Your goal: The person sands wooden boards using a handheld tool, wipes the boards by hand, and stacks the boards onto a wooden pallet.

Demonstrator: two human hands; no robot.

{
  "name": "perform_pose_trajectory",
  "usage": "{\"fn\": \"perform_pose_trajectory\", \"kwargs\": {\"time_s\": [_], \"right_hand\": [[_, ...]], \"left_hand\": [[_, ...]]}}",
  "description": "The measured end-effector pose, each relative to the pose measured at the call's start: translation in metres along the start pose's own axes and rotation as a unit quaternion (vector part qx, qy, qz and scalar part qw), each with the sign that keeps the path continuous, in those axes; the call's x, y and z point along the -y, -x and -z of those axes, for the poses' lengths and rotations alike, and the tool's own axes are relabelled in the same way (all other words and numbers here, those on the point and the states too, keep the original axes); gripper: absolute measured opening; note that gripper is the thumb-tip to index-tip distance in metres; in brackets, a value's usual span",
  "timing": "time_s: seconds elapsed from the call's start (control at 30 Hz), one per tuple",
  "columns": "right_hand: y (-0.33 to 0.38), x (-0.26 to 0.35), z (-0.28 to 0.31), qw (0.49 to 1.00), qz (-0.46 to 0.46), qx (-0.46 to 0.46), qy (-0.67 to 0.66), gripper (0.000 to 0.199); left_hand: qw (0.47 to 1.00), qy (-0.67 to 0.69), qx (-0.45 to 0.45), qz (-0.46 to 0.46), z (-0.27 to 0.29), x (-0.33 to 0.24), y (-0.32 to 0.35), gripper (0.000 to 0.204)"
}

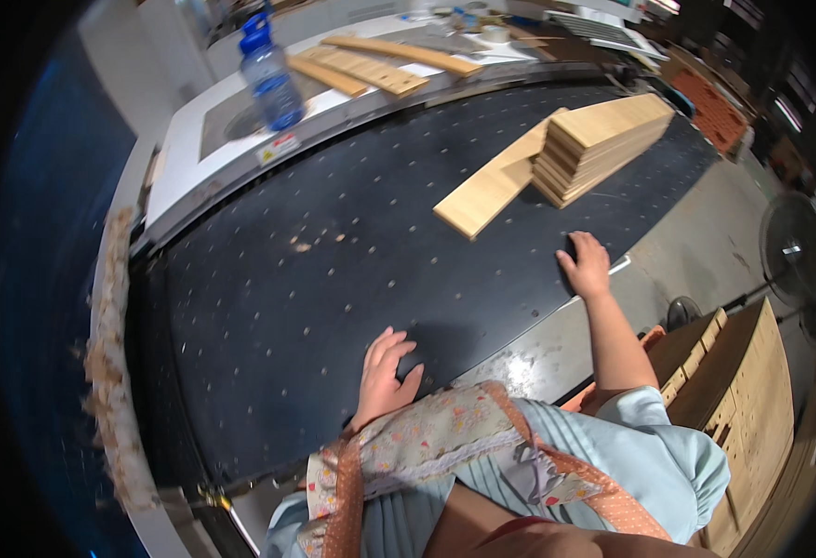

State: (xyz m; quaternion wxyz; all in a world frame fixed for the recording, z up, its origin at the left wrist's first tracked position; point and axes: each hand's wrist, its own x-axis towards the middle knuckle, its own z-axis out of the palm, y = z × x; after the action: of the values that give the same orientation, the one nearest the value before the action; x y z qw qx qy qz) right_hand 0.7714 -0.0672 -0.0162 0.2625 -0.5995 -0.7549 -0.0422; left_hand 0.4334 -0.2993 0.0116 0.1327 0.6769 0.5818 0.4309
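Note:
My left hand (387, 374) hovers over or rests on the near edge of a black dotted table (334, 279), fingers apart and holding nothing. Farther right, my right hand (587, 264) lies on the table's near edge with its fingers stretched out, also empty. Beyond it stands a neat stack of light wooden boards (603, 139). One single wooden board (496, 186) lies flat at a slant against the left side of that stack. Neither hand touches the wood.
Behind the table, a white ledge (185, 186) carries a blue-capped clear water bottle (273, 88) and several wooden strips (361, 67). Small wood chips (301, 246) lie on the black surface. At right are a standing fan (792, 246) and large wooden panels (743, 400).

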Motion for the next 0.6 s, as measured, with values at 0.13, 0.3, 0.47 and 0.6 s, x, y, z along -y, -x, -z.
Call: {"fn": "perform_pose_trajectory", "kwargs": {"time_s": [0.13,0.3,0.47,0.6], "right_hand": [[0.005,0.0,0.0,1.0,-0.02,0.016,-0.003,0.048],[0.004,0.003,-0.003,1.0,0.003,0.02,-0.006,0.047],[0.002,-0.002,-0.005,0.999,0.043,0.026,0.004,0.044],[0.003,-0.009,0.001,0.998,0.049,0.04,0.005,0.043]], "left_hand": [[0.994,-0.092,-0.046,0.035,0.015,-0.011,0.011,0.033],[0.955,-0.222,-0.188,0.056,0.056,0.003,0.063,0.022],[0.873,-0.381,-0.273,0.134,0.102,-0.005,0.13,0.007],[0.719,-0.409,-0.461,0.321,0.116,0.001,0.22,0.016]]}}
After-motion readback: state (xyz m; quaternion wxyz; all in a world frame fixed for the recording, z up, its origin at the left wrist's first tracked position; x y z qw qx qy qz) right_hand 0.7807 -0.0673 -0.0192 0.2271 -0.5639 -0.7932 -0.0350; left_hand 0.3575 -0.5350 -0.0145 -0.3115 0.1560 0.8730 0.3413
